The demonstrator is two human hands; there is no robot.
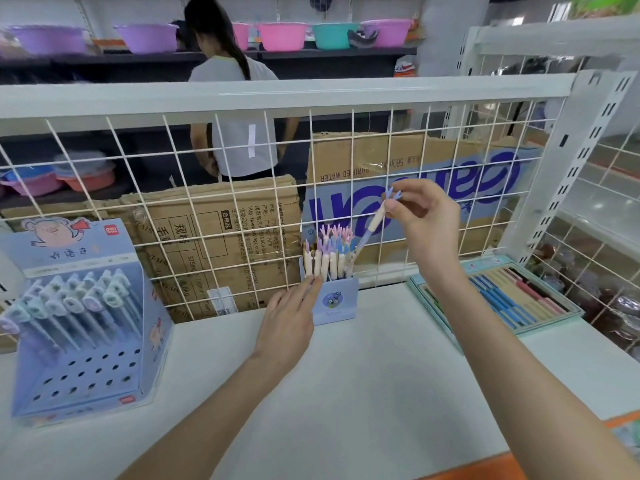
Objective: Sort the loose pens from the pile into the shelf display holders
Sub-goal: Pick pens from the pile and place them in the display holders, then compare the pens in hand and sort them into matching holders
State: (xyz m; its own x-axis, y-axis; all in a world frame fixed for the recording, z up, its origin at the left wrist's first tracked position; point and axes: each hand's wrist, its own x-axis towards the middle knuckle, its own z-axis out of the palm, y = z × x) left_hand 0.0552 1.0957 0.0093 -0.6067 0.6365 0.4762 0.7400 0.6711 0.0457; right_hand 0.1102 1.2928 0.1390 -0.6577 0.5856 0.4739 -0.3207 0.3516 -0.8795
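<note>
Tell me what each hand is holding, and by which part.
Right hand pinches a cream-barrelled pen near its blue antler top. Left hand holds nothing.

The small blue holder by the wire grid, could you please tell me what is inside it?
The small blue holder contains upright pens with antler-shaped tops; its wall covers their lower ends.

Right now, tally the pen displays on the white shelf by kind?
Large blue perforated cardboard pen stand: 1
Small blue cardboard pen holder: 1
Flat teal tray of pens: 1
Total: 3
</note>
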